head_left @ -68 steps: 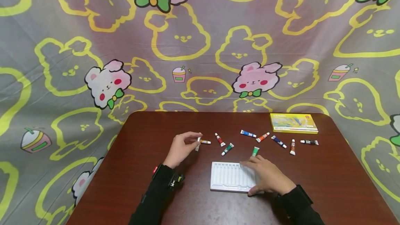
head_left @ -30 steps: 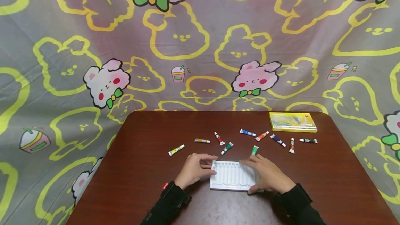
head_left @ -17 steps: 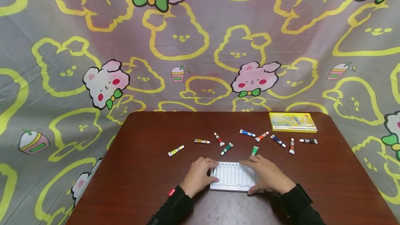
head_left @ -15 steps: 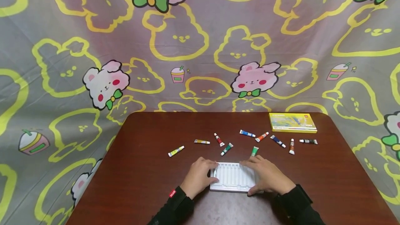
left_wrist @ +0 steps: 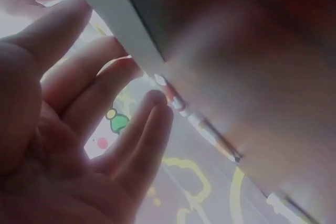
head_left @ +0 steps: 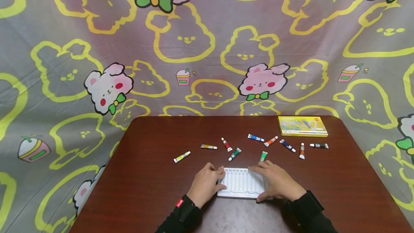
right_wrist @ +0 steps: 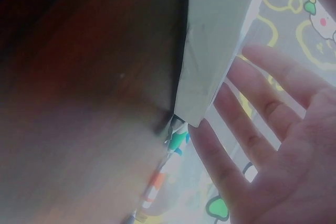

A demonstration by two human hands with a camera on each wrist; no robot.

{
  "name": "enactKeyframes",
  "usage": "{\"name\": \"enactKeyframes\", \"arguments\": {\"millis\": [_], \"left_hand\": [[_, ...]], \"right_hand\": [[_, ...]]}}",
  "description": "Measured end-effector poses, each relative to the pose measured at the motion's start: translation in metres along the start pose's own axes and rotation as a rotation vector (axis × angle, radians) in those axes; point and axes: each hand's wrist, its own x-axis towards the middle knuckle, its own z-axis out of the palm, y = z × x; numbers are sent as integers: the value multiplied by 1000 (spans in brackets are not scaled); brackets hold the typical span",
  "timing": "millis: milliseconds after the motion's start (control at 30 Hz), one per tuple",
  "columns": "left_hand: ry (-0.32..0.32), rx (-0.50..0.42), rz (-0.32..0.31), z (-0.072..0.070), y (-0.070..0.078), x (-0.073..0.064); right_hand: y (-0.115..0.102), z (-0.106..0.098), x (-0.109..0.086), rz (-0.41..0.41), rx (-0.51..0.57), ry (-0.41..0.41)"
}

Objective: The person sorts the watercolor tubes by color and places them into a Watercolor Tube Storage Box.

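A white plastic tray (head_left: 240, 182) with parallel slots lies near the table's front. My left hand (head_left: 204, 183) is at its left end, thumb by the front left corner and a bent index fingertip on the back left corner. A small whitish paint tube (head_left: 222, 181) shows in the leftmost slot, partly hidden by these fingers. My right hand (head_left: 277, 181) holds the tray's right end, fingers on the back edge and thumb on the front edge. In the right wrist view, straight fingers (right_wrist: 262, 103) reach the tray's side (right_wrist: 212, 45). Just behind the right fingers lies a light green tube (head_left: 263, 156).
Several paint tubes lie scattered behind the tray, among them a yellow tube (head_left: 182, 156), an ochre tube (head_left: 208, 147), a red tube (head_left: 226, 144), and a black tube (head_left: 318, 146). A yellow box (head_left: 302, 126) lies at the back right. A patterned cloth (head_left: 207, 46) hangs behind the table.
My left hand has brought the whitish tube from the back left down to the tray's left slot and let it go there. Its index finger has since bent. The right hand stays put.
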Motion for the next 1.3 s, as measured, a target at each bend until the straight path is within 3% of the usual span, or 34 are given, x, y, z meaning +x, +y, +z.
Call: {"name": "enactKeyframes", "arguments": {"millis": [133,400,533,633,733,867,933,1033,1133,1300], "left_hand": [[2,3,3,0,0,0],[-14,-188,-42,-1,-8,4],[4,-238,-73,-7,-23,6],[86,-183,-137,-11,-45,9],[161,-81,-247,-13,-73,10],[171,21,-369,-12,-106,6],[188,24,-380,-9,-116,4],[239,0,-342,-5,-124,4],[274,-11,-310,-3,-126,7],[264,-28,-329,-4,-121,11]], "right_hand": [[0,0,0,-5,-3,4],[-1,0,0,14,-9,-7],[-2,0,0,16,-15,-8],[-3,0,0,14,-17,-5],[-3,0,0,11,-14,-2],[-2,0,0,-8,-8,-3],[-1,0,0,-21,-10,-1],[0,0,-1,-34,-17,6],[-1,-1,-1,-36,-16,12],[0,-1,-1,-32,-14,12]]}}
